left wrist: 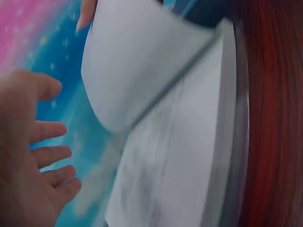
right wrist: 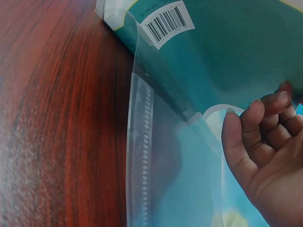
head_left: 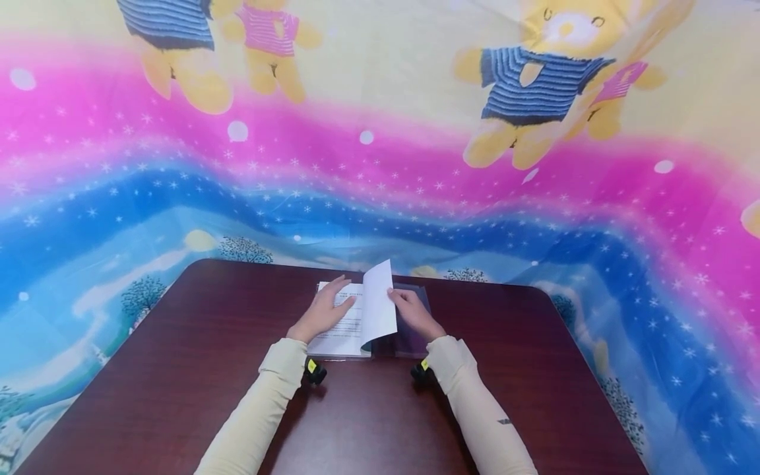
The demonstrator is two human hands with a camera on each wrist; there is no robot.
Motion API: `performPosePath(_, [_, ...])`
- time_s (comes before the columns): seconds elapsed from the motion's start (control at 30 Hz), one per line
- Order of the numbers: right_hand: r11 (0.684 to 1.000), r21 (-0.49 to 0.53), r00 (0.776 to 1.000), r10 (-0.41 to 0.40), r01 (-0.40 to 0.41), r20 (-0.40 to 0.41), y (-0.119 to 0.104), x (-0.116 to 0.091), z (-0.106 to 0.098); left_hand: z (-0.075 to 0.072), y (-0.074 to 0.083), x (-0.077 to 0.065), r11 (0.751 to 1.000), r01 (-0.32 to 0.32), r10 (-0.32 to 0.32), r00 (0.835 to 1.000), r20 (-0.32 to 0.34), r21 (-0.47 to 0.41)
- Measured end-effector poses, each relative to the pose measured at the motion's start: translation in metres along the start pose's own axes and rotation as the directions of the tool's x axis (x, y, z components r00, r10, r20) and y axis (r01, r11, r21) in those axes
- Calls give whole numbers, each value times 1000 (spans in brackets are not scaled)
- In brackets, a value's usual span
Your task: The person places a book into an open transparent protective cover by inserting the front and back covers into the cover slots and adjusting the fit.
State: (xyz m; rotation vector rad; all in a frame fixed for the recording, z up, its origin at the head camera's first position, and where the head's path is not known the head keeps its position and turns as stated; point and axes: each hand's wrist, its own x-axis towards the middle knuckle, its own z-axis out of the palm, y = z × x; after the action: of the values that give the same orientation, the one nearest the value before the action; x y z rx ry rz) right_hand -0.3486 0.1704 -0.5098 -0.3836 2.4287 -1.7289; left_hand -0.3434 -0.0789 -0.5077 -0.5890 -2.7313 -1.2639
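Head view: the book (head_left: 338, 335) lies open on the surface (head_left: 178, 369), center of the frame. The right hand (head_left: 417, 315) has its grip clamped on the edge of 1 raised cover (head_left: 378, 303). The left hand (head_left: 323, 313) is over the book's left half, grip apart.

Left wrist view: the left hand occupies the lower left; the book is at right.

Right wrist view: the cover shows its green side and 1 barcode (right wrist: 166, 22) at top; a clear sleeve (right wrist: 163, 175) extends below.
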Motion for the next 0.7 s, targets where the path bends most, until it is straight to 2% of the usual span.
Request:
performPosePath(0.13, [999, 33, 1000, -10, 9, 22, -1, 0, -1, 9, 17, 2, 998, -60, 63, 995, 74, -30])
performPosePath(0.27, [998, 60, 1000, -22, 21, 19, -1, -1, -1, 19, 27, 5, 993, -117, 119, 986, 118, -26])
performPosePath(0.53, [995, 76, 997, -71, 71, 0, -1, -1, -2, 34, 32, 11, 982, -174, 182, 976, 119, -77])
performPosePath(0.7, [995, 66, 997, -78, 78, -2, 3, 0, -8, 35, 34, 12, 984, -164, 170, 979, 112, -67])
